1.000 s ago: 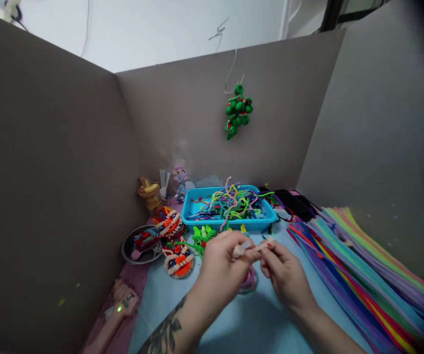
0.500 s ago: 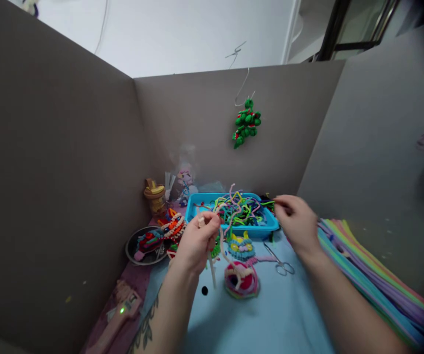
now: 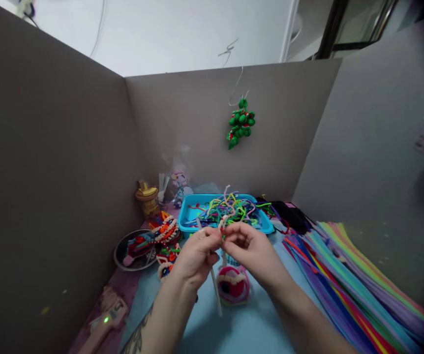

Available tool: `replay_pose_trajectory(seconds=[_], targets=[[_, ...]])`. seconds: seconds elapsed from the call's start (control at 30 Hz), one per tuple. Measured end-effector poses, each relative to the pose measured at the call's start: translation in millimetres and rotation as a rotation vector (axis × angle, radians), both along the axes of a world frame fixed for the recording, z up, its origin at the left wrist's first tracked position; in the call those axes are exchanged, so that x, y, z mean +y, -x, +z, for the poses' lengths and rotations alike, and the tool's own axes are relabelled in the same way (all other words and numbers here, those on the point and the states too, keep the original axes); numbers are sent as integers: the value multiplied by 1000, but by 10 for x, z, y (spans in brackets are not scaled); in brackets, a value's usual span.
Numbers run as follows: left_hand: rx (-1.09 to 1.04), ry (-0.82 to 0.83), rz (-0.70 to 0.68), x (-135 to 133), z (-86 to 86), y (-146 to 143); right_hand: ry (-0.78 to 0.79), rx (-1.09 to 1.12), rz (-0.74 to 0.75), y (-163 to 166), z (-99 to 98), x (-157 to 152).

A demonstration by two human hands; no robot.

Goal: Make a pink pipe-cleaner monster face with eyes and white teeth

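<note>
My left hand [image 3: 200, 250] is closed in a pinch around a pale fuzzy pipe cleaner [image 3: 224, 222], whose twisted end sticks up above the fingertips. A thin whitish stick [image 3: 215, 292] slants down from the same hand. My right hand [image 3: 251, 248] meets the left, thumb and fingers pinched at the pale pipe cleaner; the exact contact is partly hidden by the fingers. Just below both hands, a round pink and red pipe-cleaner piece [image 3: 234, 286] with a cream band and a dark spot lies on the blue cloth [image 3: 256, 324].
Behind the hands stands a blue tray [image 3: 186, 227] of tangled pipe cleaners. Bundled coloured pipe cleaners [image 3: 348, 275] lie right. At left are a metal bowl [image 3: 118, 255], a pink glue gun [image 3: 110, 317] with a green light, and a brown cup [image 3: 147, 199]. A green ornament [image 3: 241, 123] hangs behind.
My right hand has moved left from the tray's right end to meet my left hand. The view has shifted slightly, showing more of the bundles at right.
</note>
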State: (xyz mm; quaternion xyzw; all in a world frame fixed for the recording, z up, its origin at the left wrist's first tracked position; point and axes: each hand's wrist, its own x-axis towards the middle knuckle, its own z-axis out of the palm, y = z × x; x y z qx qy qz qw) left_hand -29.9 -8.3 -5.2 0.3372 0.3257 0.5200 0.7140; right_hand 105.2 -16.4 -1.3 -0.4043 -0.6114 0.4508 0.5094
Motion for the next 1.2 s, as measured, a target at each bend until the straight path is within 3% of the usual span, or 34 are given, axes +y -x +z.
replay_pose_trajectory(seconds=[0.1, 0.2, 0.43, 0.67, 1.2], targets=[[-1, 26, 30, 24, -14, -32, 60, 68, 15, -48, -26, 62], [101, -60, 11, 39, -11, -42, 85, 99, 13, -95, -62, 111], [345, -176, 93, 50, -76, -75, 7, 22, -4, -133, -106, 180], [635, -347, 138, 44, -47, -61, 95, 331, 82, -125, -40, 186], [557, -276, 146, 50, -41, -22, 65, 197, 154, -114, -51, 193]])
